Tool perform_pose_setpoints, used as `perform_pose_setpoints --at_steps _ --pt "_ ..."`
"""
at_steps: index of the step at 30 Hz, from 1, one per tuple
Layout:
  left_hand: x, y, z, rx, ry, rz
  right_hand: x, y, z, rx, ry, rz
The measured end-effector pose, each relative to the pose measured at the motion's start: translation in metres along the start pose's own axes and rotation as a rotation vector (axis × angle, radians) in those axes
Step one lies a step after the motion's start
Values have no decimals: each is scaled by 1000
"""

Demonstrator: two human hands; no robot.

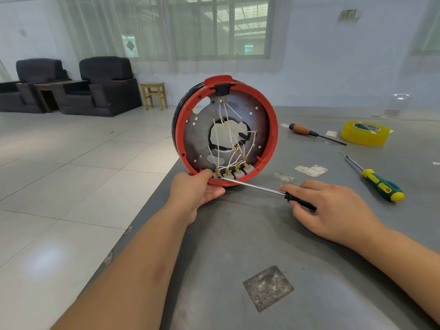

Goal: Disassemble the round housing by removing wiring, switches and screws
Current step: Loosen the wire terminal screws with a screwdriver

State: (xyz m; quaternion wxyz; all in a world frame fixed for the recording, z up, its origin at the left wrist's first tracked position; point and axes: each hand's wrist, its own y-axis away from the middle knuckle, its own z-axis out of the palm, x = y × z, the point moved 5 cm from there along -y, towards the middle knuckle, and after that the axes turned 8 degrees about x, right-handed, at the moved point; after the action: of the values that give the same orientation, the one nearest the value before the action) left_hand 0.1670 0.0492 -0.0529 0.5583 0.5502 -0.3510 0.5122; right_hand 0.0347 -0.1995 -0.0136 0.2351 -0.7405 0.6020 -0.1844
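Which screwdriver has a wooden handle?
The far screwdriver beside the yellow tape roll. The others have black and green-yellow handles.

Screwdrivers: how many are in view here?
3. A black-handled screwdriver in the right hand, its tip at the round housing; a brown-handled one by the yellow tape roll; a green-and-yellow one on the table's right.

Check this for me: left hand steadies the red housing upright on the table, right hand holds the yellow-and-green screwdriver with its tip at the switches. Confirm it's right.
One thing is wrong. The right hand holds a black-handled screwdriver; the yellow-and-green screwdriver lies unused on the table, as the head view shows. The rest stands: the left hand steadies the housing upright, tip at the switches.
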Motion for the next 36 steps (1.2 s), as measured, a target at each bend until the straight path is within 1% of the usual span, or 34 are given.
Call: perform_pose_setpoints --at_steps 6,14,23,27,30,36 --pt "-1 2 3 5 59 -20 0 -1 -6 74 17 -23" --pt "-1 1 3 23 51 -22 1 -3 -14 160 40 -61" --pt "-1 1 3 25 46 -12 -3 -5 -16 108 75 -79" --pt "-1 1 3 35 49 -5 -4 -9 -17 10 114 -87" --pt "-1 1 3 49 57 1 -6 -12 -21 -8 130 -88" --pt "-1 -1 3 59 46 -9 -7 -16 -24 -96 96 -60"
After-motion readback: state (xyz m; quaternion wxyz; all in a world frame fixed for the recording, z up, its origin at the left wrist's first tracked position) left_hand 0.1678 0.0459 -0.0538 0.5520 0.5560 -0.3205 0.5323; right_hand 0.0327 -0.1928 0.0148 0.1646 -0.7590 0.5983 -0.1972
